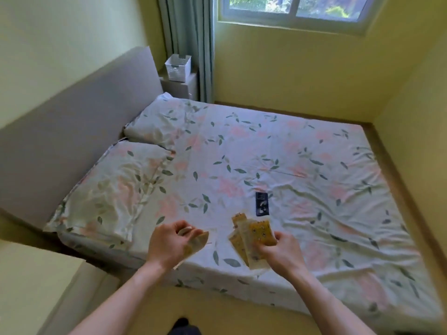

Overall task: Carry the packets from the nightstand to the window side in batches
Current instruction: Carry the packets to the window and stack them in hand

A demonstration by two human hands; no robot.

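Note:
My right hand (281, 251) grips a fan of yellow patterned packets (251, 235) over the near edge of the bed. My left hand (169, 243) holds one more pale yellow packet (197, 244), partly hidden by its fingers. A dark blue packet (261, 204) lies flat on the floral sheet just beyond my right hand. At the far side, beside the headboard, stands a nightstand (180, 87) under the window (295, 10), with a clear plastic box (177, 67) on top.
The bed (302, 153) with a floral sheet fills the room's middle, with two pillows (113, 189) against the grey headboard (72, 131). Grey-green curtains (188, 39) hang left of the window. Yellow walls close in on the right and far sides.

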